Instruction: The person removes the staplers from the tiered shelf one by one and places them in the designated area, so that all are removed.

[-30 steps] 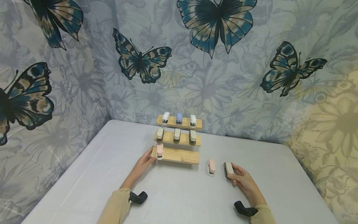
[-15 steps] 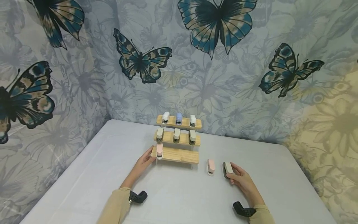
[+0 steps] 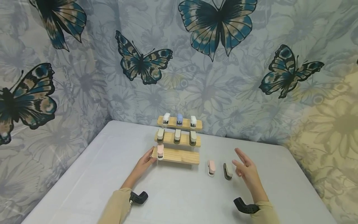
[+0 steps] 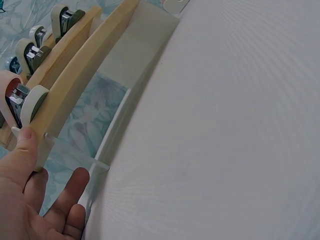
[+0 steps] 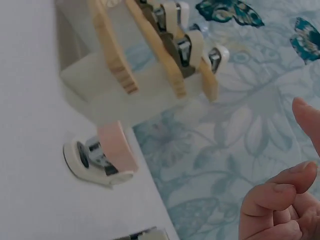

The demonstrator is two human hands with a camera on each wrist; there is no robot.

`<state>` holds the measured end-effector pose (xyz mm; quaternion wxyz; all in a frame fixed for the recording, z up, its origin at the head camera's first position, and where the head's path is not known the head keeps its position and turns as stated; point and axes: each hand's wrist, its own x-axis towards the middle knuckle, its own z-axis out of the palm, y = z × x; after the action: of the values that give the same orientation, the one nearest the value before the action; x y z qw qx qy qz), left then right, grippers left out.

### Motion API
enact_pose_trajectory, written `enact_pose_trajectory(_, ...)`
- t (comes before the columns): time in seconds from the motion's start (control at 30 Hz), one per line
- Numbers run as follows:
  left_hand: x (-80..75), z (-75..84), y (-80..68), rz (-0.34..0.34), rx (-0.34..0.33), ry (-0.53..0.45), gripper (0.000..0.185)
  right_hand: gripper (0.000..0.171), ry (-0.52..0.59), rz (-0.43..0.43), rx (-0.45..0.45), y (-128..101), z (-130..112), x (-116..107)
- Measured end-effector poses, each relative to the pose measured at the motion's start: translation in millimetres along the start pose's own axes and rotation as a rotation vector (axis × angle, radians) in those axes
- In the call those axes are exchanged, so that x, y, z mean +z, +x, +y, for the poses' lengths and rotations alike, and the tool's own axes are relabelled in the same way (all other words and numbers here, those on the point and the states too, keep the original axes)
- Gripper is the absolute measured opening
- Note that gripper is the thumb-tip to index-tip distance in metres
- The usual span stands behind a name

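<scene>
At its left end, my left hand (image 3: 144,161) pinches the lowest wooden board of a three-step display rack (image 3: 180,156), thumb on top and fingertips below. Close to that thumb, a pink mini stapler (image 4: 12,97) sits on the board. My right hand (image 3: 247,169) is off to the right, holding nothing, its index finger extended and the others partly bent. Just left of it, a beige stapler with a dark base (image 3: 227,171) lies on the table. Another pink stapler (image 5: 117,147) with a white base lies between that one and the rack.
Three beige staplers (image 3: 177,136) line the middle board. On the top board stand two white staplers (image 3: 166,118) with a blue-violet one (image 3: 179,119) between them. The white table (image 3: 173,199) meets a butterfly-print backdrop (image 3: 207,99) at the back.
My right hand has released the beige stapler, leaving it on the table, and has moved slightly right and away with its fingers spread. The left hand stays at the rack.
</scene>
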<state>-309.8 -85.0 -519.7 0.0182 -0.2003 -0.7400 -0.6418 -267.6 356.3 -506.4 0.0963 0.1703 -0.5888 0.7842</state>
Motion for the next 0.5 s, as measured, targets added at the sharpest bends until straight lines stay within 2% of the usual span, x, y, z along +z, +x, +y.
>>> enact_pose_trajectory(0.17, 0.9, -2.8, 1.7, -0.015, -0.005, -0.005, 0.053, 0.052, -0.041, -0.031, 0.016, 1, 13, 25)
enact_pose_trajectory(0.27, 1.0, -2.8, 2.0, -0.004, -0.003, 0.0, 0.053, 0.051, -0.113, -0.034, 0.074, 4, 22, 45)
enact_pose_trajectory(0.4, 0.5, -1.7, 1.5, 0.006, -0.015, -0.007, 0.054, 0.05, -0.246, -0.061, 0.172, 5, 29, 81)
enact_pose_trajectory(0.5, 0.1, -0.3, 0.8, -0.001, -0.02, -0.004, 0.055, 0.048, -0.292, -0.114, 0.215, 5, 19, 114)
